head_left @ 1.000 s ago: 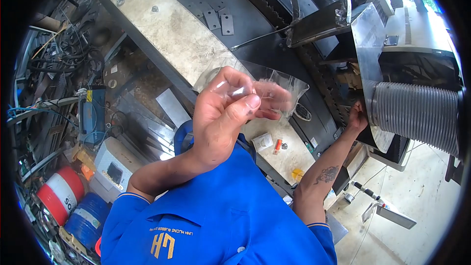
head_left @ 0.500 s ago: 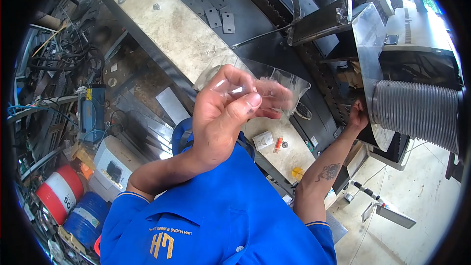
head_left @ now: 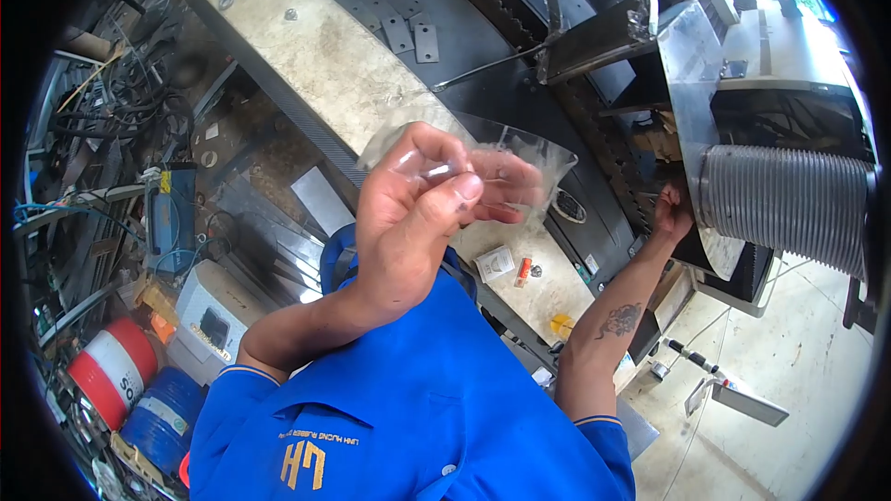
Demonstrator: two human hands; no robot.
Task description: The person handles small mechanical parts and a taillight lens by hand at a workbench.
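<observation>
My left hand [head_left: 408,213] is raised in front of my chest, its thumb pinched against the index finger on a clear plastic bag [head_left: 554,160]. The bag spreads around the fingers, and the other fingers show through it. Off to the right, my right arm stretches out to the machine. There my right hand [head_left: 676,213] has its fingers curled in the shadow beside an upright metal panel [head_left: 691,65], close to a grey ribbed hose [head_left: 780,209]. What those fingers grip is hidden.
Below the bag, a small white box [head_left: 495,264] and an orange-red item [head_left: 524,271] lie on the pale bench [head_left: 316,65]. Drilled metal plates [head_left: 426,44] rest farther back. Red-and-white [head_left: 113,371] and blue drums [head_left: 162,413] stand at lower left. A tablet-like device [head_left: 750,404] is at lower right.
The view has shifted slightly. My left hand still pinches the plastic bag, and my right hand stays at the machine with its fingers curled.
</observation>
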